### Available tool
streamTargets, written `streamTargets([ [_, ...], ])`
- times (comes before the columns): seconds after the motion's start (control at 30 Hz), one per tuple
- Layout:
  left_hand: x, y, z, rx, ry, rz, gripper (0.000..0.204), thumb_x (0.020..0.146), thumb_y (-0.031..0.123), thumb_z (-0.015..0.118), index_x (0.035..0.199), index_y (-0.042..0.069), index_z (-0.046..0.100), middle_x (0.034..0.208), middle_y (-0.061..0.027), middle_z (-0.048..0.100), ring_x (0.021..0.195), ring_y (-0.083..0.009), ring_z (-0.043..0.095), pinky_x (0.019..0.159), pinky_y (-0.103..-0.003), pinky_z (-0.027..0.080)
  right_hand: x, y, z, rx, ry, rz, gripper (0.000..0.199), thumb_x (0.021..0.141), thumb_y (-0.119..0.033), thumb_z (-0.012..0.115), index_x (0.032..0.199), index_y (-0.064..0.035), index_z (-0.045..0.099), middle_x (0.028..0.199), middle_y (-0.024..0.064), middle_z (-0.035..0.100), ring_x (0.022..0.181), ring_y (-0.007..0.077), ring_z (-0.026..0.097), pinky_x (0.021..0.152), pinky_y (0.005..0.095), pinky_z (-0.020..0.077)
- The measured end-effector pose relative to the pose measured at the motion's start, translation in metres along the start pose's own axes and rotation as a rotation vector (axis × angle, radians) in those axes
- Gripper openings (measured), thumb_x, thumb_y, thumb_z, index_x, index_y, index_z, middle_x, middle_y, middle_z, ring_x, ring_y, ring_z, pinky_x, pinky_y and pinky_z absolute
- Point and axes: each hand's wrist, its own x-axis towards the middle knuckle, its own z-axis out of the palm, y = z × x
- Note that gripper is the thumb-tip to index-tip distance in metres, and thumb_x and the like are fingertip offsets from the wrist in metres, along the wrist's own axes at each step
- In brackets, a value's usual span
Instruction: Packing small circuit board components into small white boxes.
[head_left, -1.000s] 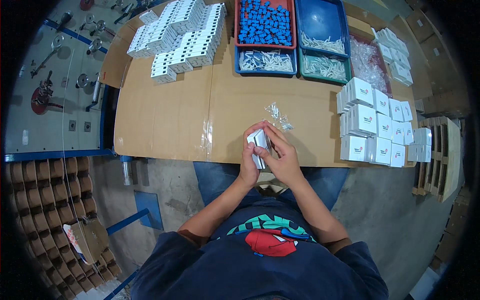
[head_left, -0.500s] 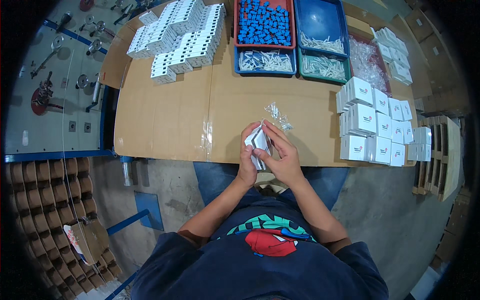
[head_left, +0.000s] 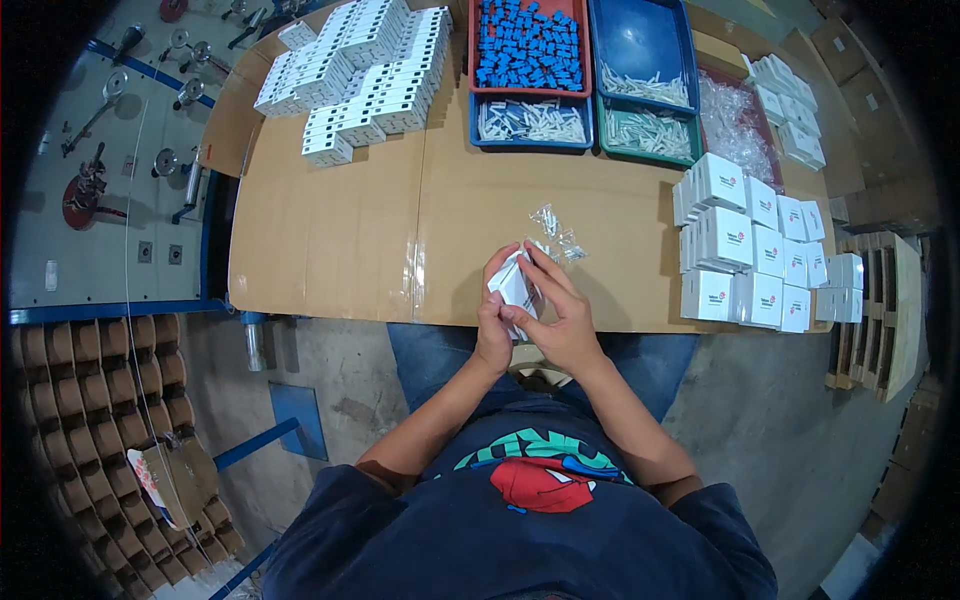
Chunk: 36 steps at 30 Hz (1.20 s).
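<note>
- Small white box (head_left: 514,284) held in both hands just above the near edge of the cardboard-covered table (head_left: 330,240), in front of the person's chest.
- Left hand (head_left: 493,325) closed round the box's lower left side, thumb up along it. Right hand (head_left: 563,318) clamped on the right side, fingers spread over the top. Whether a flap is open under the fingers: cannot tell.
- Box sits tilted, not resting on anything. Risk: a loose grip while working a flap could let it slip toward the lap or the floor, since it hangs at the table's edge rather than over it.
- Small clear plastic bags (head_left: 556,231) lie on the table just beyond the hands. Risk: a wrist sweep could brush them off or scatter them.
- Risk of creasing: the right fingers press across thin card; too much squeeze may dent a wall or bend a flap.
- Stack of finished-looking white boxes (head_left: 752,247) to the right, near the table's far right edge; a careless elbow could topple the outer ones.
- Trays further back: red tray with blue parts (head_left: 530,45), blue trays with white parts (head_left: 532,120). Well apart from the hands, little danger there.
- Rows of white boxes (head_left: 360,65) at far left, also out of reach of any slip.
</note>
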Motion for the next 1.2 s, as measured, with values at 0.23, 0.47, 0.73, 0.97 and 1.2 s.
streamTargets([
  [0.23,-0.002,-0.001,0.001,0.02,0.005,0.038,0.07,0.093,0.048,0.042,0.148,0.006,0.035,0.144,-0.0125,0.045,0.125,-0.0225,0.049,0.104,-0.035,0.04,0.0,0.006,0.002,0.034,0.014,0.009,0.063,0.079,-0.013,0.082,0.136,-0.0018,0.058,0.147,0.0197,0.049,0.133,0.0305,0.051,0.107,0.0389,0.0427],
  [0.47,0.0,0.002,0.005,0.013,-0.007,0.111,0.066,0.096,0.039,0.046,0.15,0.005,0.033,0.149,-0.0125,0.041,0.13,-0.0222,0.046,0.108,-0.035,0.038,0.002,0.002,-0.002,0.016,-0.01,-0.007,0.064,0.079,-0.011,0.081,0.138,-0.0051,0.057,0.148,0.019,0.048,0.134,0.0297,0.05,0.108,0.0387,0.0427],
  [0.73,-0.006,0.005,-0.01,0.015,-0.014,-0.216,0.047,0.103,0.015,0.045,0.148,0.002,0.04,0.15,-0.0105,0.041,0.13,-0.0183,0.046,0.109,-0.035,0.038,-0.004,0.015,-0.006,0.46,0.098,0.294,0.04,0.098,-0.013,0.062,0.135,-0.0003,0.058,0.137,0.0145,0.057,0.122,0.0224,0.057,0.098,0.0347,0.048],
  [0.97,-0.012,0.013,0.0,0.64,-0.314,0.2,0.049,0.102,0.019,0.047,0.147,0.0,0.042,0.146,-0.0183,0.043,0.141,-0.028,0.035,0.117,-0.039,0.025,0.019,0.024,-0.016,0.297,0.32,0.58,0.059,0.107,-0.043,0.038,0.073,-0.0009,0.062,0.068,0.0038,0.06,0.066,0.0122,0.057,0.065,0.0275,0.0462],
  [1.2,-0.018,0.002,0.008,0.501,-0.404,0.15,0.051,0.1,0.011,0.051,0.148,-0.002,0.04,0.154,-0.0192,0.036,0.146,-0.03,0.031,0.119,-0.04,0.022,0.016,0.018,-0.006,0.244,0.566,0.398,0.069,0.107,-0.046,0.03,0.056,-0.0033,0.048,0.053,0.0021,0.046,0.055,0.013,0.041,0.057,0.0312,0.0337],
])
